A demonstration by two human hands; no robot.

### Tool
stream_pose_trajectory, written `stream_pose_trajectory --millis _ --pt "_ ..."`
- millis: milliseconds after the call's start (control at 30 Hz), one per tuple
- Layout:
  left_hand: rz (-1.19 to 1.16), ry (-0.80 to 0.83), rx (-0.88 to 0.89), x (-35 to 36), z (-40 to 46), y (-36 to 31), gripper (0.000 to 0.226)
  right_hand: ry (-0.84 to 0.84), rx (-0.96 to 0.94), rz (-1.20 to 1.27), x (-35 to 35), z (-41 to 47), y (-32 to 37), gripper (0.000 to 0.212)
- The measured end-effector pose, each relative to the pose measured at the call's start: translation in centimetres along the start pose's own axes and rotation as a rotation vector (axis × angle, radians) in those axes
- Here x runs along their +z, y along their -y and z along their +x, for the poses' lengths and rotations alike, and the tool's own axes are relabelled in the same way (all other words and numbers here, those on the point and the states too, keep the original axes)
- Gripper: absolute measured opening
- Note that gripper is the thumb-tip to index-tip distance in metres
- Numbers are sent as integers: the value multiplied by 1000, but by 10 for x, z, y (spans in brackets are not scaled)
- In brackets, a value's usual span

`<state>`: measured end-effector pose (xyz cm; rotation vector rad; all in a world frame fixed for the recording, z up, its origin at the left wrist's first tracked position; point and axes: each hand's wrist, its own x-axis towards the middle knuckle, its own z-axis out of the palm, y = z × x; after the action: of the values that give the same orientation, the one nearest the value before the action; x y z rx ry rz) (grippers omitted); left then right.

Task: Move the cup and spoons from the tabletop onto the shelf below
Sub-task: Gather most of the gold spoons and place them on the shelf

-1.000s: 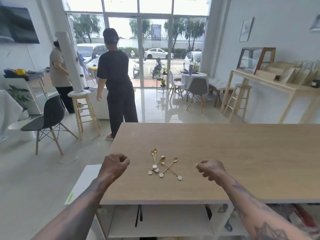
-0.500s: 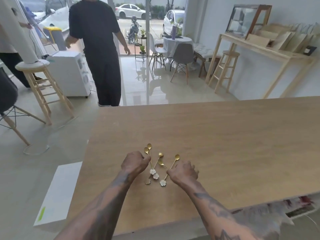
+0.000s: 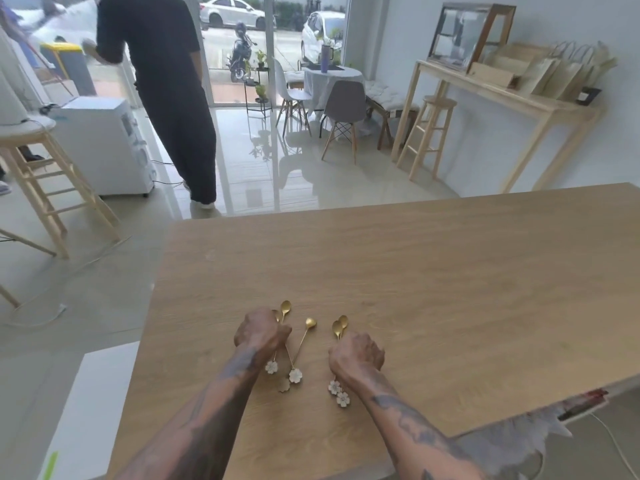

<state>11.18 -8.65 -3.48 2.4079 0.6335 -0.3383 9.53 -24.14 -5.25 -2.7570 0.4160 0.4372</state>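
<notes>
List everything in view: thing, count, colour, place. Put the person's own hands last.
spoons: five, gold with pale flower ends, near part of tabletop; one lies loose between the hands
table: one, light wood, foreground
stools: two, pale wood, one far right, one far left
chairs: two, white and grey, at a small covered table by the window
side table: one, pale wood, right wall
bystander: one, dark clothes, by the window
left hand: closed on two spoons
right hand: closed on two spoons
</notes>
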Motion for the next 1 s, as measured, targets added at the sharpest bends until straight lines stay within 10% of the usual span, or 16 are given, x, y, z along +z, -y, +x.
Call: stream_pose_trajectory --millis 1000 --pt "-382 -594 216 -79 -264 -49 27 -211 -516 414 -204 -171 -96 46"
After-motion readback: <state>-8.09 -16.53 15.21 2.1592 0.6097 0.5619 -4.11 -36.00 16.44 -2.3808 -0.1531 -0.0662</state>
